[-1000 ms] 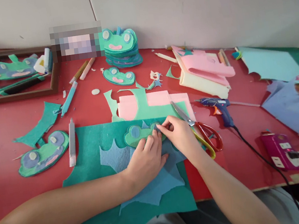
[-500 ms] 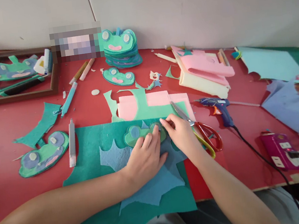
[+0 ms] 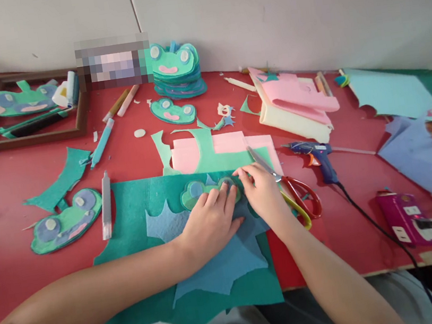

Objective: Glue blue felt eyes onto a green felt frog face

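My left hand (image 3: 211, 224) lies flat with its fingers out over a green felt frog face (image 3: 191, 198), partly covering it. My right hand (image 3: 262, 190) is at the face's right end, thumb and forefinger pinched together; whatever they hold is too small to make out. Under the left hand is a blue felt sheet (image 3: 223, 268) with jagged edges, lying on a larger teal felt sheet (image 3: 131, 206). Just right of my right hand rest scissors (image 3: 301, 195) with red and yellow-green handles, their blades partly hidden by the hand.
A blue glue gun (image 3: 315, 156) with its cord lies at the right, near a magenta power socket box (image 3: 398, 217). Another frog face (image 3: 65, 220) lies left, below a brown tray (image 3: 23, 139). Stacked frog faces (image 3: 174, 63) stand against the wall, beside folded pink felt (image 3: 295, 94).
The left part of the view has shifted slightly to the right. Both hands keep nearly the same place and pose on the frog face.
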`<state>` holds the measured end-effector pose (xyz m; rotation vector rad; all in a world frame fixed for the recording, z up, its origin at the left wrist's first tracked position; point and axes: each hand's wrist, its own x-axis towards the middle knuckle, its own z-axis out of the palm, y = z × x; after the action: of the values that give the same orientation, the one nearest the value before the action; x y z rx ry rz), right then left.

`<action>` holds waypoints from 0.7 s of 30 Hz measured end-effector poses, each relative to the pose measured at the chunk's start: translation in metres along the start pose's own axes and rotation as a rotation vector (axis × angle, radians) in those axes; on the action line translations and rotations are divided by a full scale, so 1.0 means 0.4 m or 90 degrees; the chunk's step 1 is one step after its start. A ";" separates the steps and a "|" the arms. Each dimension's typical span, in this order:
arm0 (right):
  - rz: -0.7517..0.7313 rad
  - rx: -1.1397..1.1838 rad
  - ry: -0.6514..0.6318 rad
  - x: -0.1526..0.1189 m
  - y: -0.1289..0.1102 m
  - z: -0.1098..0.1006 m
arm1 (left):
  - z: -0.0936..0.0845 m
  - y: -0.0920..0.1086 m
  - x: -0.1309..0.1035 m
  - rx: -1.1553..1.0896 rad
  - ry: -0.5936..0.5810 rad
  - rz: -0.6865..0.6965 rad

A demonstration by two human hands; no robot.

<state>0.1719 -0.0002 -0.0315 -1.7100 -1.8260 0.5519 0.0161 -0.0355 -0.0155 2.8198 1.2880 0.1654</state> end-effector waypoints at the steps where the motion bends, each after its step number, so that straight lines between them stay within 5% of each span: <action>1: -0.003 -0.006 -0.003 -0.001 0.000 0.001 | -0.001 0.000 0.000 -0.003 -0.003 -0.001; 21: 0.021 0.056 -0.002 -0.001 -0.007 -0.006 | -0.007 0.021 -0.021 0.043 -0.047 0.024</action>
<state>0.1713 -0.0012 -0.0278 -1.6844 -1.7532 0.6393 0.0167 -0.0475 -0.0129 2.8778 1.2503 0.0191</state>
